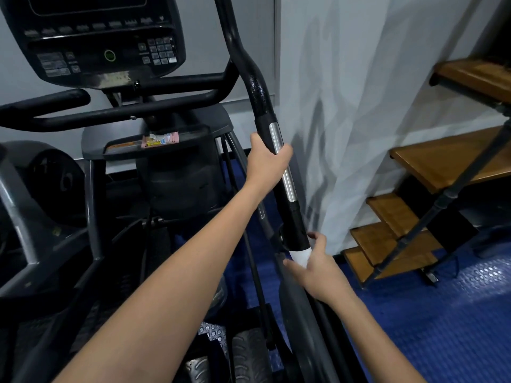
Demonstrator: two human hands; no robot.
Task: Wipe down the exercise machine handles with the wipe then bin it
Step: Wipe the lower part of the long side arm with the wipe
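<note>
White disposable wipe (301, 257), a small crumpled wad, sits wrapped against the long black moving handle (297, 222) of the elliptical exercise machine, at the lower end of its dark sleeve, below the bright chrome sensor strip (282, 164). The right hand (315, 268) holds it there, fingers curled round wipe and bar together, while the left hand (268, 161) grips the same handle higher up, fingers closed over the chrome strip, seemingly to steady it. Likely trouble from here: this handle pivots, so if the upper grip loosens the bar could swing and the wipe slide off or drop among the dark pedals (249, 355) and linkage below, where it would be awkward to retrieve. The stretch under the left hand may also go uncleaned unless that hand shifts. Only a small patch of the wipe shows between thumb and fingers; it looks bunched, so little fresh surface meets the bar. The fixed black curved handlebars (44, 105) under the console (94, 37) appear still to be done, and no bin is in view.
</note>
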